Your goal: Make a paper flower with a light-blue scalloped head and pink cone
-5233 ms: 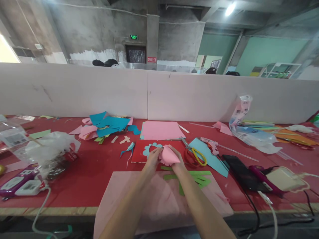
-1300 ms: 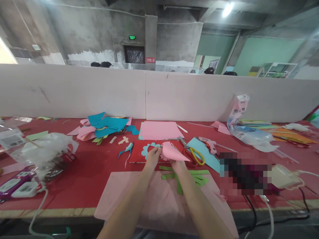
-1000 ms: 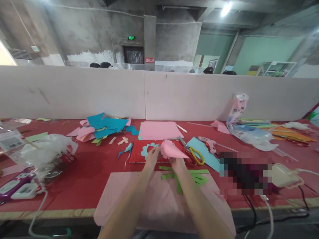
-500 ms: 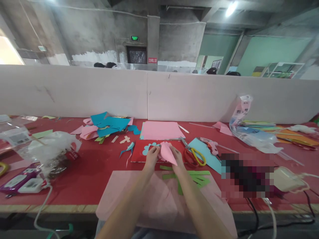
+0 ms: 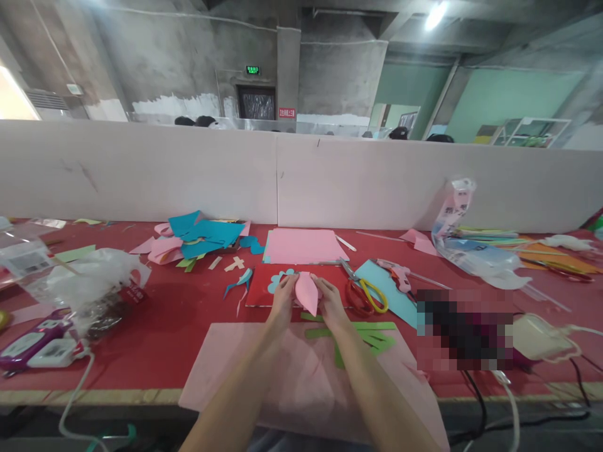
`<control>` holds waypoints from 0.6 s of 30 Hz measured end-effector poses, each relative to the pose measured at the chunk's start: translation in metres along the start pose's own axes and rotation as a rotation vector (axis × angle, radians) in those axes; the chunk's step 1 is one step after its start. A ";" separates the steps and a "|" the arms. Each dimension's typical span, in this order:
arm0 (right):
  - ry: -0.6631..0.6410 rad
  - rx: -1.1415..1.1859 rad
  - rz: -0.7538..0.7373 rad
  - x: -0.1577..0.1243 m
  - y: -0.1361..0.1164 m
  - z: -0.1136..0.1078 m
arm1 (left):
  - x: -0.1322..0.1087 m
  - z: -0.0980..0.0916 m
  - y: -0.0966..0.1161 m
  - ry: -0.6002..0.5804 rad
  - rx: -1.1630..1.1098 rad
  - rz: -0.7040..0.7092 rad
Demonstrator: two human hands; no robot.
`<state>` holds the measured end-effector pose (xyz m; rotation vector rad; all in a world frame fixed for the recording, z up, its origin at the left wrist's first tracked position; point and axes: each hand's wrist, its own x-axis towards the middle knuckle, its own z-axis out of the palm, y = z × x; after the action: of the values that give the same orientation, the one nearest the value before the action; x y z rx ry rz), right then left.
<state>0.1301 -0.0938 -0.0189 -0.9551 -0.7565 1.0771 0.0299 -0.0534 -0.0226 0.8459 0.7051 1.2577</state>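
Observation:
A folded pink piece (image 5: 306,294), paper or felt, is held between my two hands with its pointed end toward me. My left hand (image 5: 283,296) pinches its left side and my right hand (image 5: 328,297) grips the right side; some fingertips are hidden behind it. Below and behind the hands lies a red board (image 5: 264,289) bearing a light blue flower cutout (image 5: 279,280). Scissors (image 5: 372,296) with red and yellow handles rest just right of my right hand. Green strips (image 5: 372,338) lie under and beside my right forearm.
A pink sheet stack (image 5: 304,246) lies ahead, with blue and pink scraps (image 5: 207,235) to its left. A pink glue gun (image 5: 398,276) sits on the right near a plastic bag (image 5: 490,267). Another bag (image 5: 98,282) is at left. A white partition (image 5: 353,182) stands behind.
The pink piece has turned in my hands, its point swinging from lower right to nearly straight toward me. My right hand has shifted slightly left. The camera view moved a little.

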 end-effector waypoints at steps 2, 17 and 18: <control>-0.002 0.000 0.014 0.000 0.001 -0.001 | 0.001 0.000 -0.001 -0.019 -0.006 0.003; 0.130 0.018 -0.013 0.004 0.000 0.003 | 0.003 0.000 -0.001 -0.073 0.254 -0.109; 0.123 0.017 -0.012 0.005 0.001 0.002 | 0.003 0.000 -0.001 -0.073 0.261 -0.110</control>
<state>0.1294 -0.0883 -0.0183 -0.9917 -0.6507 1.0034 0.0309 -0.0503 -0.0239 1.0460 0.8573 1.0444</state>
